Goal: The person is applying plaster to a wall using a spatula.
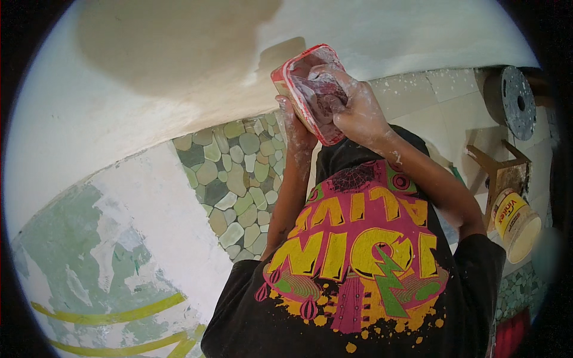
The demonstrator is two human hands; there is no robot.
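A rectangular plastic tub (pixel 289 89) with a red rim is tilted in front of my chest, its open side toward me and white smears over its rim and inside. My left hand (pixel 296 126) grips the tub from its left and lower side; most of those fingers are hidden behind it. Inside the tub's mouth, my right hand (pixel 359 107) has its fingers curled round a dark red, crumpled, cloth-like piece (pixel 329 95) smeared with white. Whitish splashes coat both hands and the right wrist.
Ahead stands a pale wall (pixel 197 65). Pebble-patterned flooring (pixel 242 173) lies to the left, beside a white-and-green patched surface (pixel 113 250) with yellow-green stripes. At right are a speckled round disc (pixel 518 102), a small wooden stool (pixel 498 170) and a yellow-and-white bucket (pixel 518 230).
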